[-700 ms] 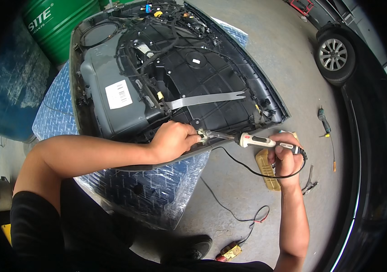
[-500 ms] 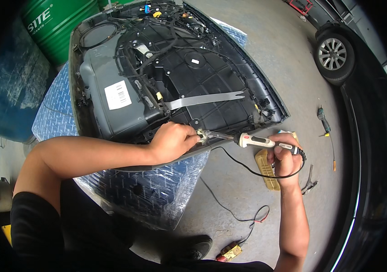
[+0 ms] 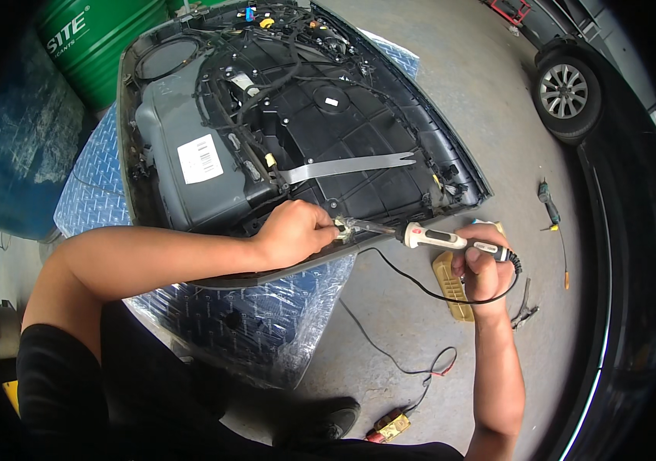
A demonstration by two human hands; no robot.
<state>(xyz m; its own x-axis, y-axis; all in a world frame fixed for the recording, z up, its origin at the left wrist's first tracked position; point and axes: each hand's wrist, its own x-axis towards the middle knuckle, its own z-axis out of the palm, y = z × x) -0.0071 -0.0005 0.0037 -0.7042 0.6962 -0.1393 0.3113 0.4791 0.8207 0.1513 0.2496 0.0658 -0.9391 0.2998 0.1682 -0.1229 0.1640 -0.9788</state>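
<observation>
A car door panel [image 3: 359, 127] lies with its inner side up, showing black plastic, wiring and a grey box-like section. At its near edge my left hand [image 3: 295, 234] has thumb and fingers pinched at a small pale, yellowish spot; what they hold is too small to make out. My right hand [image 3: 485, 265] grips a soldering iron [image 3: 435, 237] with a white and black handle, its metal tip reaching left to that spot beside my left fingertips. Across the panel lies a flat silver forked pry tool [image 3: 351, 165].
Wrapped blue sheeting [image 3: 243, 323] is under the panel. On the floor are a yellow-tan tray-like piece [image 3: 451, 288], pliers [image 3: 525, 311], a green-black power tool [image 3: 548, 206] and a yellow-red box [image 3: 391, 426] with a cable. A black car [image 3: 627, 253] stands right, drums [image 3: 105, 54] at left.
Almost nothing differs. My left hand has shifted up very slightly at the panel's edge; the soldering iron keeps its place in my right hand.
</observation>
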